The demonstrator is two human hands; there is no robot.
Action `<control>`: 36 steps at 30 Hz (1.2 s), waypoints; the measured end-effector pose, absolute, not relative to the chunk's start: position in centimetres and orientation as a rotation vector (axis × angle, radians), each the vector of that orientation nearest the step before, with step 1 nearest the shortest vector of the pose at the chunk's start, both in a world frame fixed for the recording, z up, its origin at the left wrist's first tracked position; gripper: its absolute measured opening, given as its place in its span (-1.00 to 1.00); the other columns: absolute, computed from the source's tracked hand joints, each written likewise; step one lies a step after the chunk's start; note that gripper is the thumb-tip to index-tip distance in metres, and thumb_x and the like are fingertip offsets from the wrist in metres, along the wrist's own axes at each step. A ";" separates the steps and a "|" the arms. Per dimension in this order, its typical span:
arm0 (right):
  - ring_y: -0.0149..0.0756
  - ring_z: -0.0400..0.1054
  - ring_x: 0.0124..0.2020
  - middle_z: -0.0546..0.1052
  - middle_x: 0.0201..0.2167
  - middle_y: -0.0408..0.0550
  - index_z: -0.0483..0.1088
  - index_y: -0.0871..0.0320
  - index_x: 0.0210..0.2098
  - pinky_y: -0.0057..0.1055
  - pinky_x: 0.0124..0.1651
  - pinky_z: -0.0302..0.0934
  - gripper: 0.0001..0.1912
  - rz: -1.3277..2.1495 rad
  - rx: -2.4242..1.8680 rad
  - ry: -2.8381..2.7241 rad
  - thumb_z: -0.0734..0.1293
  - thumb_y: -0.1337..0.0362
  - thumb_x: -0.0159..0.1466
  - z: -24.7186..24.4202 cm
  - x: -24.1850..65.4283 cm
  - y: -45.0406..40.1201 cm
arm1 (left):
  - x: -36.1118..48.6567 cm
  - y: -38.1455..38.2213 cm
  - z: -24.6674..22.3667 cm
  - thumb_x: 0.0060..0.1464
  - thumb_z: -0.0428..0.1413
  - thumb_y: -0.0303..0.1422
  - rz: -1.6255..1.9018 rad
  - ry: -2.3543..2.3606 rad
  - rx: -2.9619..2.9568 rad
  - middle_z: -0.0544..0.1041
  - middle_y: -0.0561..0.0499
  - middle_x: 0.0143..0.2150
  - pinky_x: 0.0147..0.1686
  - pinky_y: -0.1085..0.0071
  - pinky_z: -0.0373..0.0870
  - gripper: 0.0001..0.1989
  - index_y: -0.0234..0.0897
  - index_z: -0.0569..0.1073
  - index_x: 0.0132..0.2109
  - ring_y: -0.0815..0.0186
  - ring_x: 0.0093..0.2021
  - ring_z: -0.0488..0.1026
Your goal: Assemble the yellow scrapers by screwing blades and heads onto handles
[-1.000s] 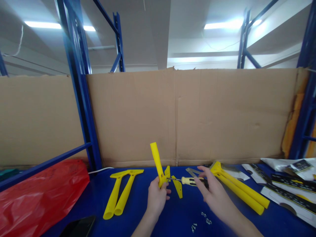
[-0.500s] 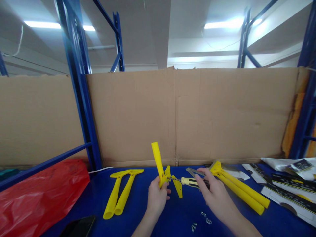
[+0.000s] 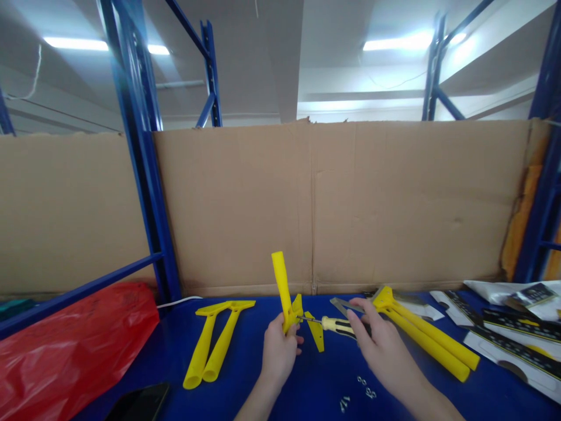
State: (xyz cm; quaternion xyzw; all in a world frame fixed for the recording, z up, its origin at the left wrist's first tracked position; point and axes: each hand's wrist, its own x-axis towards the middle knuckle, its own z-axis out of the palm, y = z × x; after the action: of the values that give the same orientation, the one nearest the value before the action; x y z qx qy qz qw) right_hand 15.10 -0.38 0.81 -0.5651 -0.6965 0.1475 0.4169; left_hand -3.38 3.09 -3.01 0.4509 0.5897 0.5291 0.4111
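My left hand (image 3: 279,349) is closed around the head of a yellow scraper handle (image 3: 283,283), whose tube points up. In my right hand (image 3: 385,345) is a screwdriver (image 3: 337,325) with a cream and black grip. Its shaft runs left to the head of the held handle; the exact contact is too small to tell. Just beyond my left hand lie yellow plates (image 3: 316,334) with small holes. Near my right fingers a grey metal blade-like piece (image 3: 340,306) sticks out; I cannot tell whether it is held. Several small nuts (image 3: 368,392) and screws (image 3: 344,403) lie in front.
Two yellow scraper handles (image 3: 219,342) lie on the left, and more (image 3: 432,339) on the right beside black-and-white packaging (image 3: 512,356). A red plastic bag (image 3: 87,351) and a dark phone (image 3: 140,403) are at left. A cardboard wall (image 3: 263,204) stands behind the blue table.
The yellow handle's tube has tilted very slightly to the right in my left hand. The screwdriver stays at its head, and the loose pieces have not moved.
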 end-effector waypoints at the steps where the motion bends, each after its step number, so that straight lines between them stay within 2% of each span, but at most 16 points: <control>1: -0.19 0.40 -0.49 0.44 -0.48 -0.11 0.20 0.11 0.01 -0.26 -0.37 0.28 -0.60 0.344 -1.423 -1.740 0.08 0.04 0.28 0.8 15.1 -0.5 | -3.4 3.1 -3.0 0.08 -0.03 -0.62 1.335 1.485 1.129 0.51 -0.10 -0.28 -0.67 0.59 0.35 -0.81 -0.42 0.41 -0.17 0.44 -0.54 0.46; 4: -0.24 0.42 -0.34 0.40 -0.14 0.03 0.08 0.11 0.12 -0.28 -0.26 0.32 -0.50 0.316 -1.354 -1.741 0.16 0.18 0.19 0.9 15.1 -0.8 | -3.4 3.1 -2.9 0.09 -0.03 -0.63 1.344 1.488 1.094 0.51 -0.12 -0.27 -0.67 0.57 0.36 -0.80 -0.43 0.40 -0.15 0.42 -0.54 0.47; 6: -0.28 0.41 -0.35 0.37 -0.11 0.02 0.06 0.10 0.12 -0.31 -0.27 0.33 -0.46 0.382 -1.294 -1.757 0.16 0.29 0.13 0.9 15.2 -0.8 | -3.4 3.2 -2.9 0.09 -0.03 -0.63 1.343 1.488 1.085 0.51 -0.13 -0.27 -0.68 0.57 0.35 -0.80 -0.43 0.40 -0.15 0.43 -0.55 0.47; 8: -0.30 0.40 -0.38 0.39 -0.20 -0.05 0.08 0.09 0.09 -0.35 -0.31 0.32 -0.46 0.447 -1.268 -1.746 0.17 0.35 0.09 1.1 15.2 -0.7 | -3.4 3.2 -2.9 0.09 -0.03 -0.64 1.342 1.487 1.089 0.51 -0.13 -0.27 -0.69 0.57 0.35 -0.80 -0.43 0.41 -0.16 0.43 -0.56 0.46; 10: -0.29 0.39 -0.43 0.41 -0.33 -0.12 0.11 0.09 0.05 -0.38 -0.36 0.29 -0.53 0.504 -1.275 -1.732 0.18 0.32 0.13 1.2 15.1 -0.6 | -3.4 3.3 -2.9 0.09 -0.03 -0.64 1.341 1.489 1.089 0.51 -0.12 -0.27 -0.69 0.58 0.34 -0.81 -0.43 0.41 -0.17 0.44 -0.56 0.46; 13: -0.27 0.35 -0.56 0.36 -0.57 -0.22 0.16 0.09 0.00 -0.38 -0.48 0.22 -0.65 0.607 -1.337 -1.716 0.10 0.12 0.26 1.5 14.9 -0.6 | -3.5 3.3 -3.0 0.09 -0.03 -0.64 1.344 1.484 1.087 0.51 -0.11 -0.28 -0.70 0.59 0.34 -0.81 -0.43 0.41 -0.18 0.45 -0.56 0.46; 15: -0.25 0.34 -0.59 0.34 -0.62 -0.23 0.18 0.09 -0.02 -0.38 -0.51 0.20 -0.62 0.640 -1.371 -1.710 0.03 0.03 0.29 1.6 14.8 -0.8 | -3.5 3.2 -3.0 0.09 -0.04 -0.64 1.346 1.479 1.090 0.51 -0.10 -0.29 -0.70 0.59 0.34 -0.80 -0.43 0.41 -0.18 0.45 -0.56 0.46; 19: -0.31 0.38 -0.44 0.40 -0.23 -0.05 0.11 0.07 0.07 -0.37 -0.40 0.29 -0.54 0.566 -1.305 -1.704 0.17 0.11 0.20 1.4 14.9 -1.0 | -3.5 3.2 -2.9 0.10 -0.04 -0.64 1.349 1.491 1.067 0.50 -0.10 -0.29 -0.70 0.59 0.34 -0.82 -0.43 0.40 -0.20 0.46 -0.57 0.45; 21: -0.36 0.36 -0.48 0.36 -0.15 -0.03 0.07 0.06 0.08 -0.39 -0.41 0.29 -0.50 0.582 -1.260 -1.694 0.19 0.20 0.15 1.2 15.1 -0.8 | -3.5 3.2 -2.8 0.10 -0.05 -0.64 1.342 1.492 1.074 0.50 -0.10 -0.29 -0.70 0.59 0.34 -0.82 -0.43 0.40 -0.19 0.46 -0.57 0.45; 24: -0.42 0.27 -0.63 0.38 -0.25 -0.10 0.10 0.06 0.03 -0.41 -0.52 0.22 -0.57 0.595 -1.281 -1.662 0.16 0.20 0.16 0.9 15.2 -0.3 | -3.5 3.2 -2.8 0.11 -0.06 -0.64 1.331 1.489 1.111 0.50 -0.10 -0.28 -0.70 0.60 0.33 -0.81 -0.43 0.40 -0.18 0.46 -0.56 0.45; 26: -0.39 0.25 -0.69 0.39 -0.44 -0.18 0.16 0.07 -0.02 -0.41 -0.57 0.16 -0.63 0.567 -1.345 -1.645 0.13 0.09 0.21 0.8 15.2 0.1 | -3.5 3.2 -2.9 0.10 -0.05 -0.63 1.318 1.488 1.132 0.50 -0.11 -0.27 -0.70 0.60 0.33 -0.80 -0.43 0.40 -0.17 0.46 -0.55 0.45; 28: -0.31 0.27 -0.71 0.33 -0.64 -0.25 0.23 0.07 -0.09 -0.40 -0.58 0.13 -0.62 0.551 -1.417 -1.624 0.06 0.00 0.25 0.8 15.3 0.2 | -3.5 3.2 -3.0 0.10 -0.05 -0.62 1.308 1.494 1.157 0.50 -0.09 -0.27 -0.70 0.61 0.33 -0.80 -0.43 0.41 -0.16 0.46 -0.56 0.45; 30: -0.26 0.31 -0.69 0.33 -0.68 -0.24 0.27 0.08 -0.11 -0.38 -0.57 0.15 -0.58 0.526 -1.452 -1.593 0.02 -0.04 0.27 0.6 15.2 0.2 | -3.4 3.3 -3.1 0.09 -0.04 -0.62 1.305 1.505 1.175 0.51 -0.08 -0.29 -0.70 0.61 0.32 -0.81 -0.42 0.41 -0.18 0.46 -0.57 0.44; 33: -0.32 0.35 -0.60 0.46 -0.38 -0.11 0.21 0.08 0.00 -0.37 -0.49 0.24 -0.56 0.462 -1.419 -1.562 0.13 0.02 0.21 0.2 15.1 0.2 | -3.4 3.3 -3.1 0.08 -0.04 -0.64 1.318 1.526 1.152 0.51 -0.08 -0.29 -0.69 0.59 0.34 -0.81 -0.42 0.41 -0.19 0.45 -0.56 0.45; 35: -0.38 0.33 -0.59 0.42 -0.20 -0.06 0.13 0.05 0.06 -0.38 -0.49 0.26 -0.52 0.485 -1.367 -1.560 0.17 0.10 0.16 -0.1 15.1 0.2 | -3.3 3.3 -3.0 0.08 -0.04 -0.64 1.318 1.532 1.126 0.51 -0.10 -0.28 -0.68 0.58 0.35 -0.80 -0.42 0.41 -0.18 0.45 -0.56 0.46; 36: -0.41 0.31 -0.61 0.40 -0.18 -0.06 0.11 0.04 0.07 -0.39 -0.52 0.25 -0.52 0.522 -1.340 -1.562 0.17 0.13 0.15 -0.2 15.1 0.3 | -3.3 3.3 -3.0 0.08 -0.04 -0.64 1.317 1.533 1.123 0.52 -0.10 -0.28 -0.68 0.58 0.35 -0.79 -0.43 0.41 -0.17 0.44 -0.56 0.46</control>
State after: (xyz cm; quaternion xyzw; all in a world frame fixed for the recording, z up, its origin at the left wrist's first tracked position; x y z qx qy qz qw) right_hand 15.09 0.27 -0.21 -0.5512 -0.6423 0.2146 0.4874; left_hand -3.32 3.34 -3.02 0.4443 0.6069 0.5215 0.4029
